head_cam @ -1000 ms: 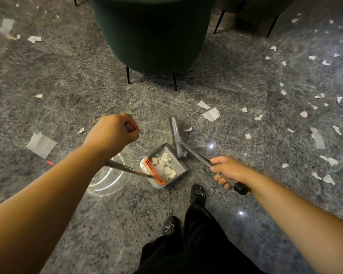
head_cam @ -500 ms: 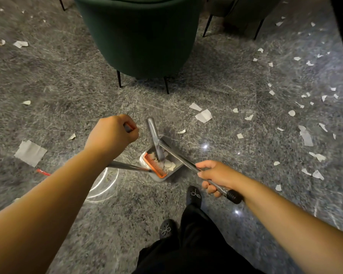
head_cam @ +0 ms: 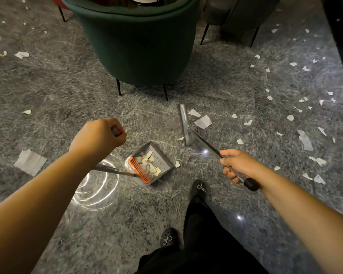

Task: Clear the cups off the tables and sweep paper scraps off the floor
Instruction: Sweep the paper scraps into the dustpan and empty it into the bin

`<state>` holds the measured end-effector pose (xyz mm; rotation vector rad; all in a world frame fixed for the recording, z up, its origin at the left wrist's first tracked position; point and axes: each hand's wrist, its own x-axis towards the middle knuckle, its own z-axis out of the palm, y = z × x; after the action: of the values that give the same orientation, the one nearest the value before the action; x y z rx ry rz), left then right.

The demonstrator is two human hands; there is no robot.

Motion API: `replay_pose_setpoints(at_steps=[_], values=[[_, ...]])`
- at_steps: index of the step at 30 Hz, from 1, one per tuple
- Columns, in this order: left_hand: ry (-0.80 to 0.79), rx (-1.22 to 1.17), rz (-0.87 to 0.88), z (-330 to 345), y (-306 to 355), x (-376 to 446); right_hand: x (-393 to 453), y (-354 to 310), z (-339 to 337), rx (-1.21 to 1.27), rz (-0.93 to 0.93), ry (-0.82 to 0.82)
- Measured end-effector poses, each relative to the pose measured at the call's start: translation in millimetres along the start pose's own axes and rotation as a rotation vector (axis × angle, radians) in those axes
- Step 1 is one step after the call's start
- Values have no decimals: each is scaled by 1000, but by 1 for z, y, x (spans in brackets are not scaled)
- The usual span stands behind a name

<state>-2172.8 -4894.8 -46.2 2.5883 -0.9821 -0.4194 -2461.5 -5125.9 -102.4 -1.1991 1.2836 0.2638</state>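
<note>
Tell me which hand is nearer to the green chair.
Left. The left hand grips the dustpan handle in front of the green chair. The right hand holds the broom handle lower in the view and off to the chair's right.

Dim overall, with bright ceiling-light glare spots on the glossy grey marble floor [head_cam: 205, 152]; wide-angle bending and slight blur toward the edges.

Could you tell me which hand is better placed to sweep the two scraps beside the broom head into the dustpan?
Right: it grips the broom, whose head lies beside them. Left steadies the dustpan.
</note>
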Motion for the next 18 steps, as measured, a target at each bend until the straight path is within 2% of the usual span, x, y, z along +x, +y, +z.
replay_pose_setpoints(at_steps=[11,18], values=[[-109,126,30,22,44,76,88,-51,-95,-50,35,76],[-146,177,-7,26,66,117,159,-111,-147,-224,63,111]])
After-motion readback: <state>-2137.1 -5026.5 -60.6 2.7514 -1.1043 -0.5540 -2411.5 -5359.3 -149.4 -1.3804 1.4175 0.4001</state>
